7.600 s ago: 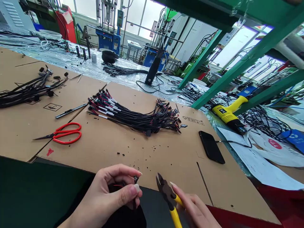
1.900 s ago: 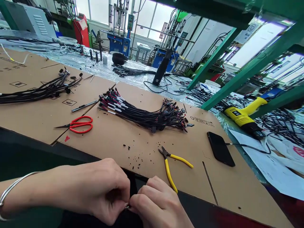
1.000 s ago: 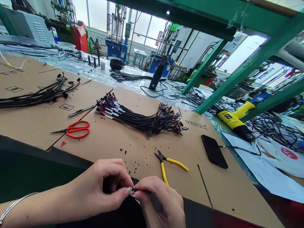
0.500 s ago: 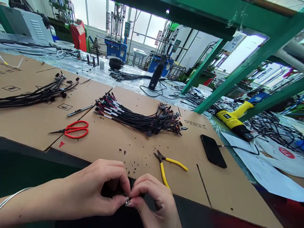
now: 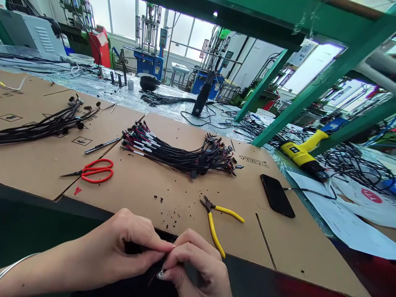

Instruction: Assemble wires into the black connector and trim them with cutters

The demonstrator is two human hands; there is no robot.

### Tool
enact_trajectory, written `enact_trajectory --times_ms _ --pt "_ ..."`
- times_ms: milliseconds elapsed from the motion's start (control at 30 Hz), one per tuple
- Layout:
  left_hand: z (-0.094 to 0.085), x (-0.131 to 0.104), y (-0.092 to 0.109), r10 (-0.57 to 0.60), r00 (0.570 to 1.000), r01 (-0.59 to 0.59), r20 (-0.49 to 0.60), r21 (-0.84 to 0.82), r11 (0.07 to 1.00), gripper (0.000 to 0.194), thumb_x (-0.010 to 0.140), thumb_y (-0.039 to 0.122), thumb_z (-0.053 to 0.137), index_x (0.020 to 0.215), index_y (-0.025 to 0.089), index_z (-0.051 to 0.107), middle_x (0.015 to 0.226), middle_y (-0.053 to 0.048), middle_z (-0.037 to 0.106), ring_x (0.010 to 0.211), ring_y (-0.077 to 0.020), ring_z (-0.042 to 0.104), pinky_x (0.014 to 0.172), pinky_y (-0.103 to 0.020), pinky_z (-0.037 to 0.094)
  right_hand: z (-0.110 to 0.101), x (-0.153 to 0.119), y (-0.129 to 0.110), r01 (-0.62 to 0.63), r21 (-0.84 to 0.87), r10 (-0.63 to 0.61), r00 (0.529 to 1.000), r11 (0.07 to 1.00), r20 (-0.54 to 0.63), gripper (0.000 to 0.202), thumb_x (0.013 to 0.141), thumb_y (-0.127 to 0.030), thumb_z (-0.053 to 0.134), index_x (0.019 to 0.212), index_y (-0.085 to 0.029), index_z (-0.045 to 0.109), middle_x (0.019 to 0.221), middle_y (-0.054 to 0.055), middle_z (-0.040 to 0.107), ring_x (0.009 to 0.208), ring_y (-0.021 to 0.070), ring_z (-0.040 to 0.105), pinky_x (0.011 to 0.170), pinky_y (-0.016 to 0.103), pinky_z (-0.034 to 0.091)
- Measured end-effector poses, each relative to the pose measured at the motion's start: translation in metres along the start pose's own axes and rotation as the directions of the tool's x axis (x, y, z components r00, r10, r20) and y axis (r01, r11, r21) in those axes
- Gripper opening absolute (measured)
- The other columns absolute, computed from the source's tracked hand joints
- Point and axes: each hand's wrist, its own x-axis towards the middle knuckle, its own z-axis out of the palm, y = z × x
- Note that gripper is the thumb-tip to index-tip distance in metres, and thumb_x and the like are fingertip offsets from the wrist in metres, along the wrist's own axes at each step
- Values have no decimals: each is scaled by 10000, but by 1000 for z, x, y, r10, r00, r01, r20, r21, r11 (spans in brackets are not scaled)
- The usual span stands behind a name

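From where I watch, the counter (image 5: 123,194) runs across most of my view, topped with cardboard on the near side and shiny film beyond. A green frame (image 5: 309,91) slants over its far right corner. The main bundle (image 5: 179,156) of dark cables lies mid-cardboard, curved, with white sleeves toward its left end. A second bundle (image 5: 46,125) runs in from the left, well apart from it. Past the cardboard's right edge sits the yellow heat gun (image 5: 298,154), with paper (image 5: 340,218) nearer to me.

I have both hands at the near edge, fingertips touching each other. My left hand (image 5: 133,243) brings thumb and forefinger close together; I cannot tell whether that grip holds anything. My right hand (image 5: 198,264) has its grip pinching the wire (image 5: 151,280) by a small shiny end, just off the near edge.

The pliers (image 5: 209,205) lie beside my right hand, handles spread, one reaching the near edge. The scissors (image 5: 85,170), red-handled, lie to the left across a cardboard seam, pointing left. The phone (image 5: 277,196) rests near the cardboard's right edge, a cable leading off it. The knife (image 5: 100,146) sits between scissors and main bundle. Smallest of all, black scraps (image 5: 161,200) dot the cardboard left of the pliers.
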Motion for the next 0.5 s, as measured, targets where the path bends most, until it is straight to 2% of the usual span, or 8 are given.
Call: enact_trajectory --times_ms 67,133,200,267,300,400,500 --pt "-1 -1 2 -40 998 36 -44 -90 995 321 859 420 473 961 228 710 755 -9 650 663 -63 525 600 -135 388 -5 5 -2 -33 34 32 999 999 31 104 742 -143 640 650 -179 607 627 -17 556 554 66 531 509 149 405" --pt "0 -1 4 -51 995 33 -85 -205 978 292 803 447 563 915 215 701 795 0 647 694 -69 532 631 -132 410 -10 9 -3 -138 95 134 990 986 46 103 709 -112 649 642 -174 603 608 -23 559 530 64 526 495 147 412" --pt "2 -1 6 -40 991 6 -127 -257 966 255 744 427 649 818 187 692 792 7 634 714 -72 540 650 -134 415 -13 11 -4 -314 185 300 949 931 99 104 710 -147 657 630 -160 592 605 -22 538 463 52 482 433 151 393" --pt "3 1 8 -53 989 17 -140 -247 969 206 734 380 673 741 174 673 759 19 618 707 -65 536 647 -132 404 -14 11 -4 -418 253 390 908 872 154 117 716 -187 661 631 -146 591 616 -16 523 423 41 444 389 151 369" --pt "3 2 9 -78 989 46 -126 -242 969 187 742 364 666 736 177 664 745 27 612 700 -60 529 636 -130 397 -15 11 -4 -426 262 394 904 866 167 113 715 -193 663 636 -144 599 624 -10 528 430 44 450 390 154 374" --pt "1 5 13 -159 986 144 -42 -257 956 183 755 370 647 779 189 646 715 45 596 663 -52 493 579 -127 368 -16 10 -5 -356 224 331 933 907 142 64 699 -142 667 647 -153 630 612 -1 551 470 59 478 412 150 397" --pt "-1 8 16 -157 984 140 -83 -179 974 222 774 382 610 735 165 631 681 38 579 626 -51 456 565 -136 352 -17 8 -5 -369 230 338 927 901 162 63 704 -115 665 673 -167 650 629 -4 568 485 59 504 442 145 425"
